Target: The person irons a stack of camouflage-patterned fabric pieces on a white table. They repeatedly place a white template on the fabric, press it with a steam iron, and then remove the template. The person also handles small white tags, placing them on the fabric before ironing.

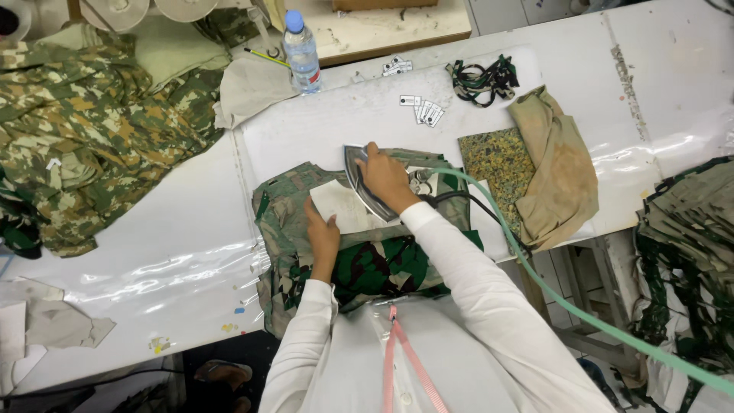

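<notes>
While the right hand is closed around the handle of a steam iron resting on a white fabric panel, the left hand lies flat, fingers extended and gripping nothing, pressing the near-left edge of that panel atop a camouflage garment at the table's near centre. Far of the iron lie small white rectangular tags with dark print, another cluster beyond; a clear plastic water bottle, blue cap and pale label, stands far left.
</notes>
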